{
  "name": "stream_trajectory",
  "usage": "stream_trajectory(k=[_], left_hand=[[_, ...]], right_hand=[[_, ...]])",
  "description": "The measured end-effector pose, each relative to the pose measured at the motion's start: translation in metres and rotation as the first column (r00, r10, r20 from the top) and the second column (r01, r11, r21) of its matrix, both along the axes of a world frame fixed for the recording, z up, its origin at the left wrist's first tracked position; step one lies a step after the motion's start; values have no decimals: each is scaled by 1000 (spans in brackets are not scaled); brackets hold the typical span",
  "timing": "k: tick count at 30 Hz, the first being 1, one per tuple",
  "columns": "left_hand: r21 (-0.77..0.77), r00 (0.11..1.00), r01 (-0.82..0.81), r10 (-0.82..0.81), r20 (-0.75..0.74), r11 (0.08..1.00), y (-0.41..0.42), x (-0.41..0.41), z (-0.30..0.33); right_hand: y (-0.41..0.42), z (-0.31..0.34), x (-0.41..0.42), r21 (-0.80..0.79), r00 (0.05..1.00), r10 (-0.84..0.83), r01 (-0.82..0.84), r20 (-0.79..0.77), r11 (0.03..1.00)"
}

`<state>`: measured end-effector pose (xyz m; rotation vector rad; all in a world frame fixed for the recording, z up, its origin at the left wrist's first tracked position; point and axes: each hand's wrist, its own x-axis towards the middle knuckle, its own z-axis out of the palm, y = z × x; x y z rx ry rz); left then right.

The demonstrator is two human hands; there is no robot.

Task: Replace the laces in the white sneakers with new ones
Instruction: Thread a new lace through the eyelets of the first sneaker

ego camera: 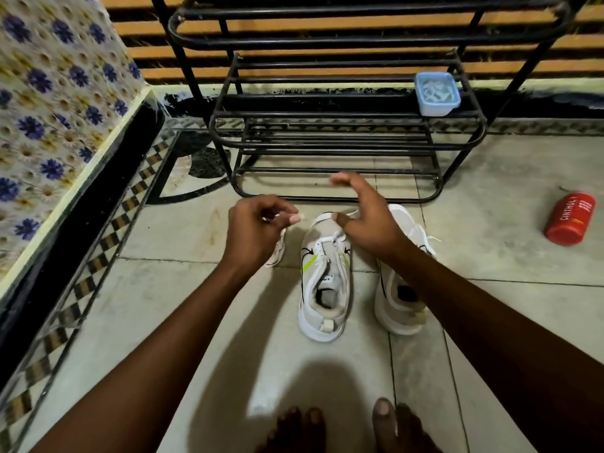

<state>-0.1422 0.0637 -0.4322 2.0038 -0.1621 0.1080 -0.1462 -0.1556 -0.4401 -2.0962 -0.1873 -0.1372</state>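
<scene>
two white sneakers (325, 276), left hand (258, 232) pinching lace (302, 218)

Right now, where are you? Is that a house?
Probably the entryway or a shoe corner of a home. A black metal shoe rack stands against the wall, two white sneakers sit on the tiled floor, and the person's bare feet show at the bottom.

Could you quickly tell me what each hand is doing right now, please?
Left hand: pinches a white lace.
Right hand: fingers spread, holds nothing.
</scene>
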Motion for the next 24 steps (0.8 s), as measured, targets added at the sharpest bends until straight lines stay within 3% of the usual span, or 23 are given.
stream_trajectory(k=[2, 8, 11, 15, 17, 19, 24], left_hand=[[-58, 999, 38, -37, 12, 998, -18, 4, 10], [-73, 999, -47, 47, -1, 996, -37, 9, 9], [58, 994, -2, 8, -107, 998, -34, -1, -7], [245, 887, 283, -156, -435, 927, -36, -16, -36], [394, 900, 327, -156, -406, 859, -42, -20, -49], [511, 945, 264, -113, -307, 819, -48, -21, -57], [444, 946, 148, 4, -325, 884, -54, -19, -59]], right_hand=[[5, 5, 3, 156, 983, 145, -127, -110, 980], [0, -1, 6, 325, 985, 79, -24, -155, 945], [-8, -10, 8, 159, 992, -59, 76, -110, 984], [-7, -25, 6, -4, 979, -174, 175, -109, 985], [0, -32, 5, -48, 972, -170, 164, -163, 985], [8, -36, 2, -80, 965, -151, 137, -213, 987], [18, -50, 0, -184, 935, -165, 110, -314, 977]])
